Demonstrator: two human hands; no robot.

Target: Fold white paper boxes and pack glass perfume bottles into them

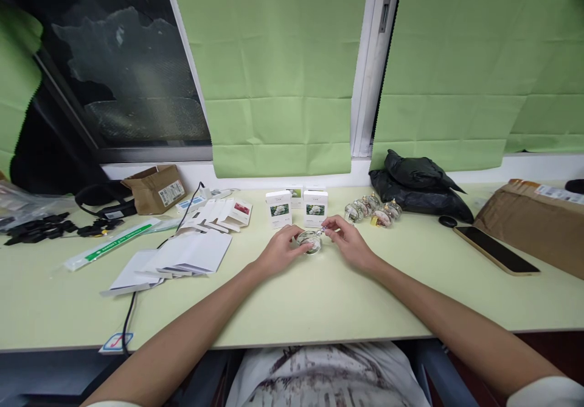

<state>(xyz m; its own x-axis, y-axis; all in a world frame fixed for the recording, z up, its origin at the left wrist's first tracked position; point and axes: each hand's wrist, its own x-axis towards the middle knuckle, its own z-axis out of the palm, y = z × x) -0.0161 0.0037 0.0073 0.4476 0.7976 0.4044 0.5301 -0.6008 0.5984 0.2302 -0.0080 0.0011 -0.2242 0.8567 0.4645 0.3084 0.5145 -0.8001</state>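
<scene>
My left hand (281, 252) is closed around a small round glass bottle (312, 244), held low over the middle of the table. At the bottle's neck, on its right side, the fingertips of my right hand (349, 241) pinch the small shiny cap (321, 230). The bottle lies tilted, its neck toward my right hand. Just behind the hands stand white boxes with flower pictures, among them a left box (278, 210) and a right box (316, 208). Several similar round glass bottles (371, 207) are grouped behind my right hand.
Flat white cartons (191, 251) lie in a pile at the left, with a black cable across them. A green-striped plastic packet (116, 243) and an open brown box (156, 189) are farther left. Black plastic bags (418, 185), a phone (495, 250) and a large brown carton (538, 224) occupy the right.
</scene>
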